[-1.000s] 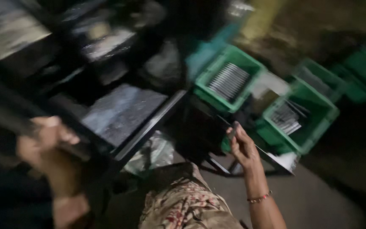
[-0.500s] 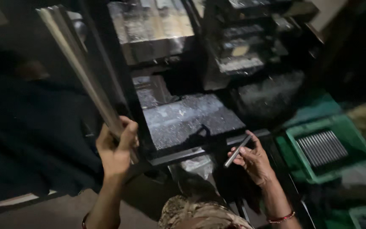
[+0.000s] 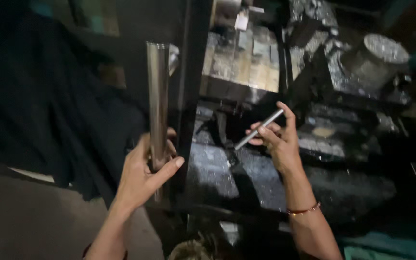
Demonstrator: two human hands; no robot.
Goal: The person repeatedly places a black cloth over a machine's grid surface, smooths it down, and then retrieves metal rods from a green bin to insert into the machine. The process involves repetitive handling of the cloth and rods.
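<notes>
Left hand (image 3: 143, 175) grips a long metal tube (image 3: 158, 103), held upright. Right hand (image 3: 278, 139) pinches a short metal rod (image 3: 258, 129), tilted, between fingertips. Beyond both hands sits a dark machine bed (image 3: 217, 168) littered with shiny metal shavings (image 3: 208, 166).

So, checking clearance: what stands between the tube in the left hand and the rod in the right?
A dark upright machine post, in the head view, between the tube and the rod.
</notes>
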